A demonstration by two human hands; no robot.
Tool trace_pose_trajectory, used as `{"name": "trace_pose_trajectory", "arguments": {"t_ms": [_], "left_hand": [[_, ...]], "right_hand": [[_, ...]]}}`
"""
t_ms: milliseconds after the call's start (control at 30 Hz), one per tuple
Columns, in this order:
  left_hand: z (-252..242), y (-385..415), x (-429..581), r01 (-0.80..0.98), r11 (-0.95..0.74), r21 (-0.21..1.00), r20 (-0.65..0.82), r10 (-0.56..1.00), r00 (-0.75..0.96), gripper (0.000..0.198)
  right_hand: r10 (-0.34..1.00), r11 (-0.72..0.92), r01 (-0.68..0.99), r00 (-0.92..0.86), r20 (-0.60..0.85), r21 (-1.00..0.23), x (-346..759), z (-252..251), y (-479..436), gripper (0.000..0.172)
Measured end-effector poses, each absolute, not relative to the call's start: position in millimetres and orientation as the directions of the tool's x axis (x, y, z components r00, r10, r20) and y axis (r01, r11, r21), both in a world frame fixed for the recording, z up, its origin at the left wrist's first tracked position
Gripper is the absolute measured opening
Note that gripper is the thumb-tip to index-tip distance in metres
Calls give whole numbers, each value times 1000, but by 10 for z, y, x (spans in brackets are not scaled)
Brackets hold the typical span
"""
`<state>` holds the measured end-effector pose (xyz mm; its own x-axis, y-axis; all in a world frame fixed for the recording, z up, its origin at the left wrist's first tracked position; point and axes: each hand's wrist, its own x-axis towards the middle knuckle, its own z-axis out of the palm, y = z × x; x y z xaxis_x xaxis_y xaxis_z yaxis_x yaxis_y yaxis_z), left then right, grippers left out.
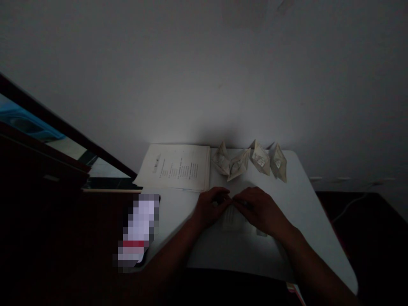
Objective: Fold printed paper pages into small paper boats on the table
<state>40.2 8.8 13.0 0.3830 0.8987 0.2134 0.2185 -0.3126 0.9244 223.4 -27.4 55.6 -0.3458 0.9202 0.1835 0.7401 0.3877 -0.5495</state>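
at far left, a blue thing [30,121] shows past a slanting dark bar [66,123]. next comes the phone [140,225], its screen lit but blurred out, at the left edge of the white table [306,199]. beyond it, near the wall [204,76], lies a stack [175,168] of printed sheets. the left hand [212,206] is curled, thumb and fingers drawn together at the paper [232,221]; too dark to tell if it grips. the paper, printed, is on the table below the meeting fingertips. behind it stand four folded boats [239,165], the left two touching. the right hand [256,208] bends in, its fingertips meeting the left's; its grip i cannot tell either. at far right runs a pale cable [347,207].
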Motion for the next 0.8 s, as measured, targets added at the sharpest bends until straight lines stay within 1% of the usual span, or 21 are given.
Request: {"name": "trace_pose_trajectory", "arguments": {"t_ms": [100,167,233,300,433,500,600,667,700,800], "left_hand": [[154,99,393,236,-279,931,165,898,408,15],[175,108,389,245,-272,931,144,887,438,14],[193,114,388,227,-250,941,122,880,459,15],[204,115,391,184,-185,965,80,881,466,16],[196,104,396,67,-31,997,-6,874,486,21],[180,93,390,21,61,998,-63,860,507,24],[163,75,368,-1,190,982,-158,819,552,26],[161,71,351,-14,203,979,-159,804,573,25],[162,73,344,-30,193,981,-140,803,579,25],[159,90,338,-117,132,984,-40,814,580,29]], "right_hand": [[958,273,661,-252,136,-699,2228,517,-256,17],[967,232,603,-229,114,-763,2236,506,-257,17],[964,230,555,-241,110,-800,2235,513,-264,15],[961,241,506,-246,130,-828,2227,530,-274,14],[970,231,429,-172,172,-873,2250,525,-290,15],[981,192,397,-66,181,-898,2307,496,-295,15],[964,103,325,199,174,-940,2446,464,-297,15],[944,64,292,293,153,-954,2537,472,-295,17],[946,51,293,294,140,-955,2569,483,-294,17],[982,29,328,169,89,-944,2590,518,-291,19]]}}
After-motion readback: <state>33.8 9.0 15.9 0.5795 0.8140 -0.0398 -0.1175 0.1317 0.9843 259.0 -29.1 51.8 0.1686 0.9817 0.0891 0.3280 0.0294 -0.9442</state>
